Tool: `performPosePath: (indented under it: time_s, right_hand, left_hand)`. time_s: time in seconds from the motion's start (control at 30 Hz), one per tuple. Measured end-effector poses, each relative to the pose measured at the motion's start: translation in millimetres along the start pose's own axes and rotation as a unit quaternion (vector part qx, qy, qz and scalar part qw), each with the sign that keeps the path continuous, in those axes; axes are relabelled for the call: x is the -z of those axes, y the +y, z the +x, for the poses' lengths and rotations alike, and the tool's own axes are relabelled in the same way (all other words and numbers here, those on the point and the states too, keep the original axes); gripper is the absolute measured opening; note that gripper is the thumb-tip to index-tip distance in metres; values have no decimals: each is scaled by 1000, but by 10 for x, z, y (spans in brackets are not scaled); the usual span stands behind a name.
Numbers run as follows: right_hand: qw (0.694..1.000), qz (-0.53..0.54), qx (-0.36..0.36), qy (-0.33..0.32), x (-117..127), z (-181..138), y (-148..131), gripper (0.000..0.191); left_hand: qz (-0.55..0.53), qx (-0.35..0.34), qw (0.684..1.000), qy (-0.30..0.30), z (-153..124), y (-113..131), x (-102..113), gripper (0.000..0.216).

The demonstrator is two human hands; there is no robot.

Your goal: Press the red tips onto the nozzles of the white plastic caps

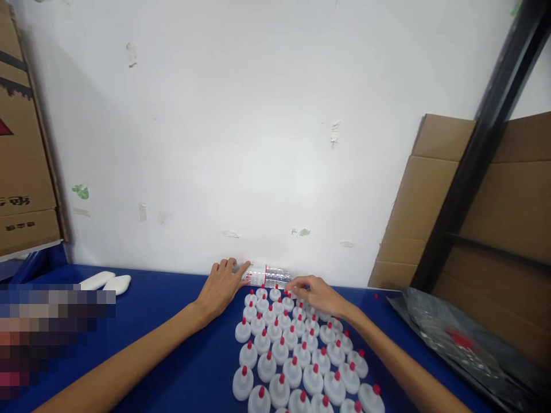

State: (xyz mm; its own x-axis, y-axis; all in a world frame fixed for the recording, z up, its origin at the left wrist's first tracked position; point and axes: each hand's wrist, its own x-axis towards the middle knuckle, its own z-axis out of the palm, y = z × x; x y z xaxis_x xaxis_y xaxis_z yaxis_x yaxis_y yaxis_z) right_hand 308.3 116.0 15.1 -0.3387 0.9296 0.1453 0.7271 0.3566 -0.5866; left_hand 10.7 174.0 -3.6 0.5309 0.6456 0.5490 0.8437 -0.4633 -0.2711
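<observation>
A clear plastic bottle (276,276) with a white and red label lies on its side against the foot of the wall. My left hand (222,285) is closed around its left end, thumb and forefinger on either side. Beside the bottle's right end, my right hand (316,291) has its fingers curled together, close above the back rows of small white squeeze bottles (293,371) with red tips. What lies between those fingertips is hidden. The small bottles stand upright in rows on the blue tabletop (172,350), several partly covered by my right hand and forearm.
Two white oval pieces (117,284) lie at the left, beside a blurred-out patch. A cardboard box (26,143) stands at the far left. On the right are grey plastic bags (447,332), a dark metal post (465,166) and upright cardboard (424,195). The white wall bounds the back.
</observation>
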Motion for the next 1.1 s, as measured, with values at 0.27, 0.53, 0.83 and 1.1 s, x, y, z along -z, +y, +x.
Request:
performPosePath:
  time_s: [0.27, 0.53, 0.83, 1.1]
  right_hand:
    - [1000, -12, -18, 0, -22, -12, -1, 32]
    - [1000, 1, -15, 0, -75, 12, 58, 31]
    - [999, 31, 13, 23, 40, -19, -49, 31]
    - [1000, -2, 2, 14, 21, -43, -22, 29]
  left_hand:
    - [-107, 12, 994, 36, -137, 27, 22, 45]
    - [-207, 3, 978, 33, -493, 124, 196, 39]
    - [-229, 95, 969, 13, -539, 107, 23, 41]
    - [-253, 101, 962, 6, -550, 117, 25, 41]
